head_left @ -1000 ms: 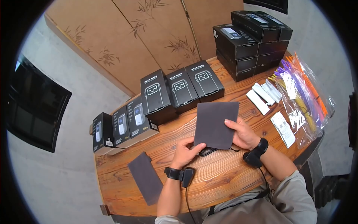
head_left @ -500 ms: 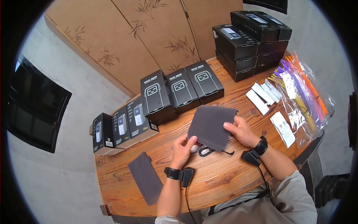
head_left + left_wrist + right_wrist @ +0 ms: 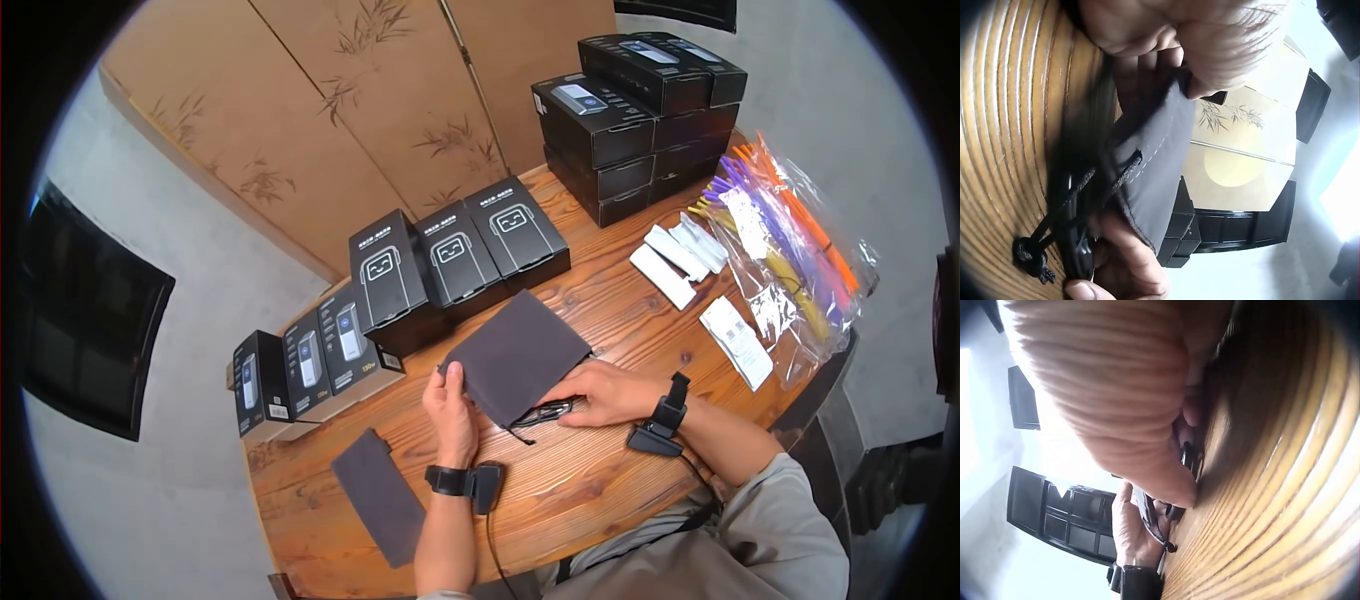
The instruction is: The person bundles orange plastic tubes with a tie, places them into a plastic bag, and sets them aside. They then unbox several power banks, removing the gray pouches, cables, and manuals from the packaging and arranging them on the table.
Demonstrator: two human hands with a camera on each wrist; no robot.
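A dark grey drawstring pouch (image 3: pixel 525 355) is held tilted over the table, with its corded edge facing the person. My left hand (image 3: pixel 450 415) pinches the pouch's left corner between thumb and fingers. Close to the table beside that corded edge, my right hand (image 3: pixel 612 392) grips a coiled black cable (image 3: pixel 553 411). In the left wrist view, the right thumb and fingers close on the black cable (image 3: pixel 1079 259) just below the pouch's stitched mouth (image 3: pixel 1147 156). A knotted drawstring (image 3: pixel 1032 253) hangs from it. The inside of the pouch is hidden.
Another grey pouch (image 3: pixel 380 500) lies flat at the left. Black printed boxes (image 3: pixel 388 275) line the table's back left, and more boxes (image 3: pixel 600 130) are stacked at the back right. White packets (image 3: pixel 663 277), a folded paper (image 3: pixel 738 340) and a plastic bag of coloured ties (image 3: pixel 790 250) lie right.
The pouch has tilted and turned, and moved left and lower. My right hand has let go of its right side and come down onto the coiled cable. The head view has shifted slightly.
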